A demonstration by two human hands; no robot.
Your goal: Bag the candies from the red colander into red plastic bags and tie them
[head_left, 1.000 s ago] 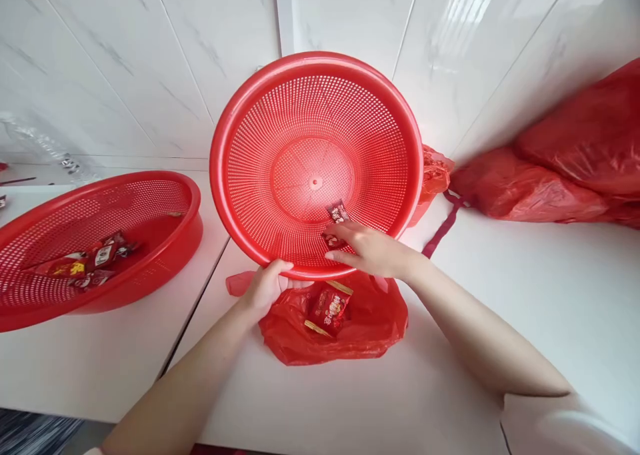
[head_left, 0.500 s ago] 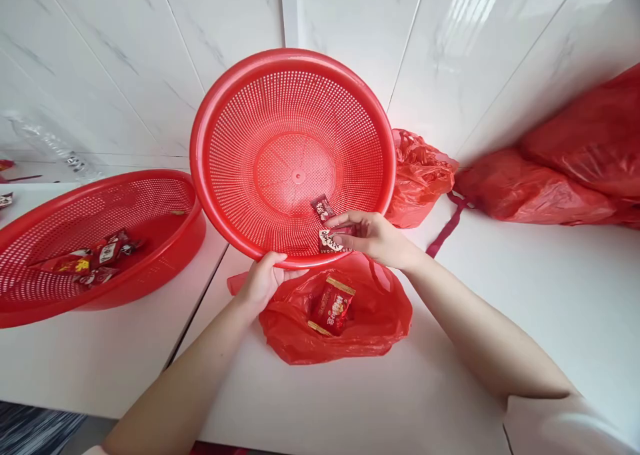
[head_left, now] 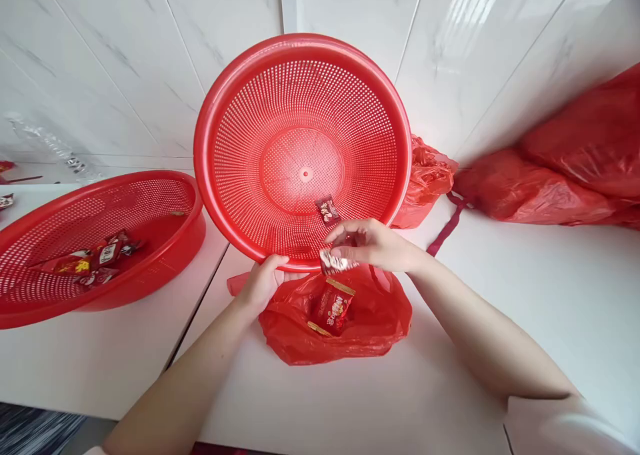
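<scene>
So the left hand (head_left: 263, 283) is clamped on the bottom rim of the red basket (head_left: 240, 108), thumb on the inside of the lip. The basket is tipped up almost on edge, open side facing the person, low edge hanging right over a red bag (head_left: 380, 315) that's spread out on the tabletop (head_left: 500, 295). My guess is it's held that way so loose stuff slides to the near rim, where it's easy to reach.

The right hand (head_left: 373, 245) is pinching a wrapped candy (head_left: 336, 262) in its fingertips, right at the basket's lower rim and just above the bag. The candy's long side runs roughly left to right, pretty much level. A second candy (head_left: 327, 210) sits on the mesh a bit higher up, tilted from upper left to lower right, nobody touching it.

There's a bigger packet (head_left: 333, 306) lying in the bag. Off to the left, the other basket (head_left: 165, 255) sits flat with a few sweets (head_left: 95, 258) in it. More bags (head_left: 550, 175) are piled by the wall on the right.
</scene>
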